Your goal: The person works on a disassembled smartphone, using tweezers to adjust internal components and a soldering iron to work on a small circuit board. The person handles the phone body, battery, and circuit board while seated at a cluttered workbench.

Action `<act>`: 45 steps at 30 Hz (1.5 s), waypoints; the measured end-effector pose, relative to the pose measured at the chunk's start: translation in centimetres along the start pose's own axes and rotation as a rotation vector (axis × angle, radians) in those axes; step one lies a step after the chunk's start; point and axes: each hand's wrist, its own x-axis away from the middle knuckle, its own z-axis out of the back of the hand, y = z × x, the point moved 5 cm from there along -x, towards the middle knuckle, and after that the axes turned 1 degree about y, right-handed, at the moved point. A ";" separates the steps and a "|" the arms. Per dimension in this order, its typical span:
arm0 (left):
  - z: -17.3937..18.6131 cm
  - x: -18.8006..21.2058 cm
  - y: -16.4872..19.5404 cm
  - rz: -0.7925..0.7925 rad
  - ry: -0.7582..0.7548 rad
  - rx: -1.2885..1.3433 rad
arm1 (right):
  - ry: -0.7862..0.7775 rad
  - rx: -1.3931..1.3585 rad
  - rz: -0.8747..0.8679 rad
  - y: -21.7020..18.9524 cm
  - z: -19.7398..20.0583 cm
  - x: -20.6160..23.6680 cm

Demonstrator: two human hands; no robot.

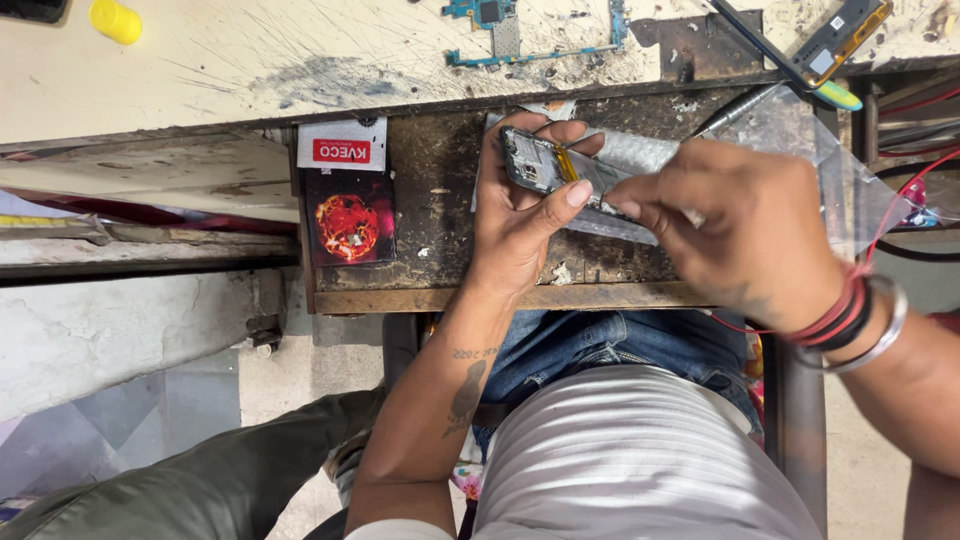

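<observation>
My left hand [520, 215] grips an opened mobile phone [545, 165] by its left end, with the thumb laid across its exposed inside. A yellow strip shows in the phone's middle. My right hand [735, 235] is over the phone's right half, fingertips pinched together at its surface. Whether something small is held between those fingertips cannot be told. The right wrist wears red and black bands and a metal bangle. Both hands work above an open wooden drawer [440, 295] under the bench.
On the scratched bench top lie a blue circuit board [500, 25], a phone frame [840, 40], a yellow cap [115, 20] and a green-tipped tool [835, 95]. Clear plastic wrap [860, 185] lies at the right. A small box with an orange picture [347, 225] sits in the drawer.
</observation>
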 end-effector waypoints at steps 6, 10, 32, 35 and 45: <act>0.0 0.1 -0.2 -0.001 0.021 -0.010 | 0.222 0.286 0.223 -3.7 -0.3 2.2; 0.0 0.1 -0.1 0.004 0.022 -0.004 | 0.174 0.281 0.139 -3.8 -0.4 1.9; -0.5 0.3 0.5 -0.020 -0.029 -0.048 | -0.396 -0.301 -0.230 2.6 -0.8 -3.2; -0.5 0.3 0.5 -0.019 -0.034 -0.056 | -0.422 -0.289 -0.249 2.7 -1.0 -3.5; -0.6 0.3 0.6 -0.013 -0.041 -0.070 | -0.450 -0.431 -0.228 3.0 -1.0 -4.1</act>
